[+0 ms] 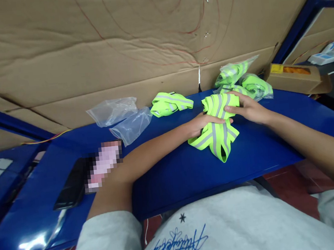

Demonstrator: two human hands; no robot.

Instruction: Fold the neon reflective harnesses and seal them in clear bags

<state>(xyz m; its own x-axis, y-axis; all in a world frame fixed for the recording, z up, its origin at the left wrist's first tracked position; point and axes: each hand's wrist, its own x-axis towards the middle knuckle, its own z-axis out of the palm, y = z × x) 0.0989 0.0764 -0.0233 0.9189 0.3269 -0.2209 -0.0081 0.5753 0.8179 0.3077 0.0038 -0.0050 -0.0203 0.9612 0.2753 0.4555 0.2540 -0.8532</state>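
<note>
Both of my hands grip one neon-yellow reflective strap bundle [220,133] with silver-grey stripes, held above the blue table. My left hand [198,125] wraps the middle of the bundle from the left, thumb lying across the front. On the upper right, my right hand [244,111] pinches the folded top, thumb in front and fingers behind. Loops of strap hang below the hands. Behind and to the left lies another folded reflective strap [171,102]. Two clear plastic bags [132,124] lie left of it. Bagged reflective straps [255,86] are piled behind my right hand.
A black phone [73,184] with a white cable and a blurred pink item [105,163] lie near my left forearm. An open cardboard box [295,79] stands at the right rear. A cardboard wall [118,58] closes off the back of the blue table [173,180].
</note>
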